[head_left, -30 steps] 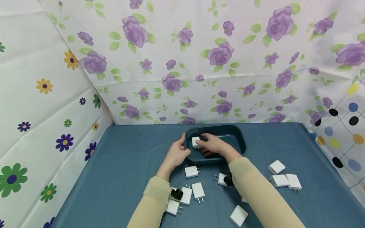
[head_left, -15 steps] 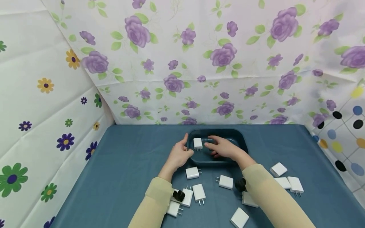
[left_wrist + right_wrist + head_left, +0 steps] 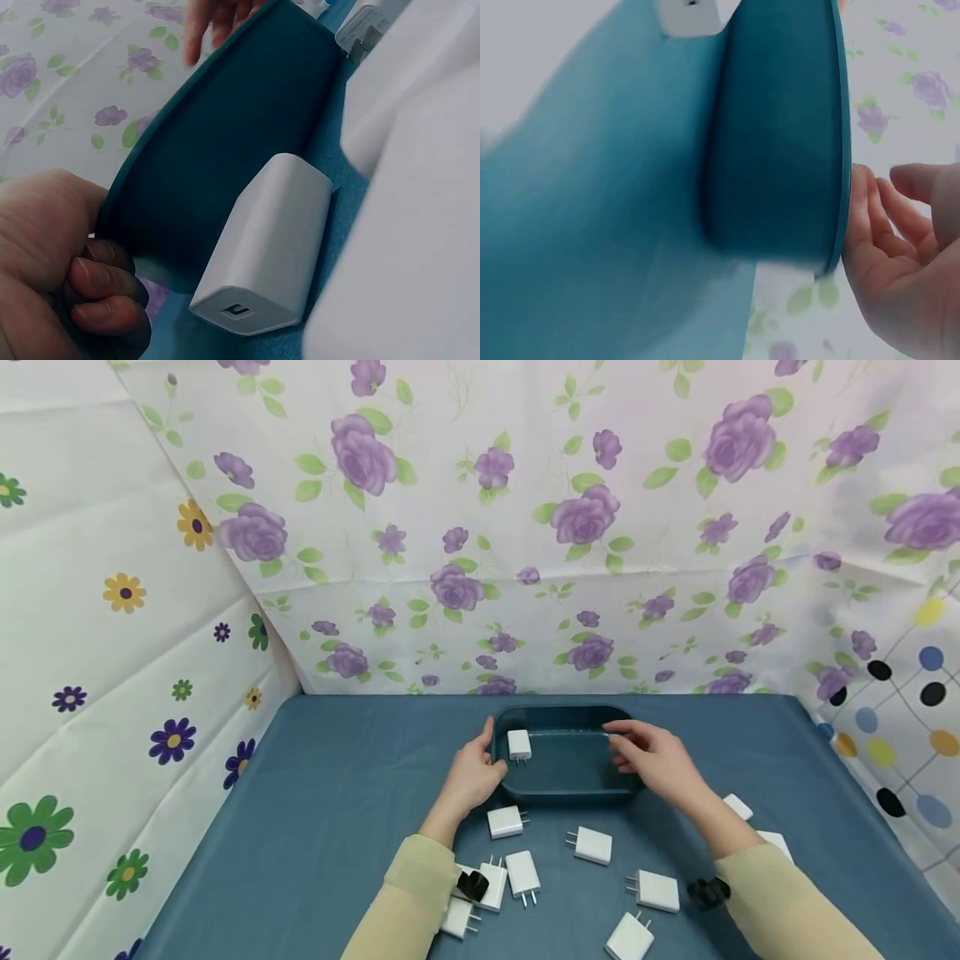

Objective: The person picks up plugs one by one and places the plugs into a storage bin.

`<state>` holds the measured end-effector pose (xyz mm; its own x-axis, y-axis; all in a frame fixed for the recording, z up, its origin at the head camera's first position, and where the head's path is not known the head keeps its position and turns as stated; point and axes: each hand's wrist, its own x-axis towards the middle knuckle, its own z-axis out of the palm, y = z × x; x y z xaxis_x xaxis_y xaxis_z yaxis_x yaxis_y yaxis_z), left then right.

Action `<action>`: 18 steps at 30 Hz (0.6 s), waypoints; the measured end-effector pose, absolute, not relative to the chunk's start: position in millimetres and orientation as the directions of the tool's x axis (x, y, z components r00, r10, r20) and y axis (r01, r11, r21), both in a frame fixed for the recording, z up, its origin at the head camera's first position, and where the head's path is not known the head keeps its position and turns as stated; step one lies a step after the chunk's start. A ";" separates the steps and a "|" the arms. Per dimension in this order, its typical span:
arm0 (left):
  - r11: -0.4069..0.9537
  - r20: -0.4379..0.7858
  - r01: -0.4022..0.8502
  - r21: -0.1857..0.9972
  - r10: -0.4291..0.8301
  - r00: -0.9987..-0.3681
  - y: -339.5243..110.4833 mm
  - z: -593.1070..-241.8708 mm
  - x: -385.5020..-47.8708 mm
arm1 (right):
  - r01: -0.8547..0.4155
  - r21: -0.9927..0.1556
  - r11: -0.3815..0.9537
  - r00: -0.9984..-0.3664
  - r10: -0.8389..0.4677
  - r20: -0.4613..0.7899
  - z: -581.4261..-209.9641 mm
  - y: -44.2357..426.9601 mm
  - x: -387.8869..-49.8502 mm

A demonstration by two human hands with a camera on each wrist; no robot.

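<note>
A dark teal tray [image 3: 573, 797] stands on the table, and one white charger plug [image 3: 519, 743] sits inside at its left end, prongs toward the near side. My left hand [image 3: 472, 772] grips the tray's left rim; the left wrist view shows its fingers curled at the tray wall [image 3: 217, 135]. Over the tray's right end hovers my right hand [image 3: 660, 762], fingers loosely bent and holding nothing. Just in front of the tray lies another charger plug [image 3: 506, 822], seen large beside the wall in the left wrist view.
Several more white charger plugs [image 3: 522, 872] lie scattered on the blue table cover [image 3: 315, 843] before the tray, some partly behind the left sleeve [image 3: 420, 893]. Others, near the right forearm, are partly hidden [image 3: 738, 806]. A floral cloth [image 3: 450, 527] hangs behind the table.
My right hand has let go of the charger plug in the tray and moved right, to the tray's right end. The left hand keeps its hold on the rim.
</note>
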<state>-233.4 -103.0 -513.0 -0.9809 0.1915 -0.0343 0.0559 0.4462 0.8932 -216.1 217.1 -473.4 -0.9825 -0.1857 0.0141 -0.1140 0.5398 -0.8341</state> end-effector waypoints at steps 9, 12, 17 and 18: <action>0.445 -0.023 0.069 0.893 0.198 -0.980 -104.7 -511.5 -235.5 | -0.107 -0.646 0.756 -0.993 -0.115 0.030 -475.8 289.7 -170.9; 0.449 -0.020 0.072 0.891 0.196 -0.980 -105.3 -511.4 -235.8 | -0.072 -0.561 0.825 -0.989 -0.134 -0.070 -473.2 308.3 -160.0; 0.457 -0.028 0.069 0.887 0.202 -0.979 -104.9 -513.7 -234.8 | -0.006 -0.478 0.878 -0.975 -0.112 -0.193 -474.0 329.2 -152.2; 0.459 -0.032 0.066 0.886 0.201 -0.979 -104.8 -514.5 -234.3 | 0.005 -0.469 0.883 -0.973 -0.103 -0.205 -475.1 331.6 -152.0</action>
<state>-234.3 -104.8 -514.5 -0.9790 0.2015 -0.0319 0.0656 0.4589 0.8861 -152.0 331.6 -475.1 -0.9732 -0.1032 -0.2053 0.0054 0.8830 -0.4693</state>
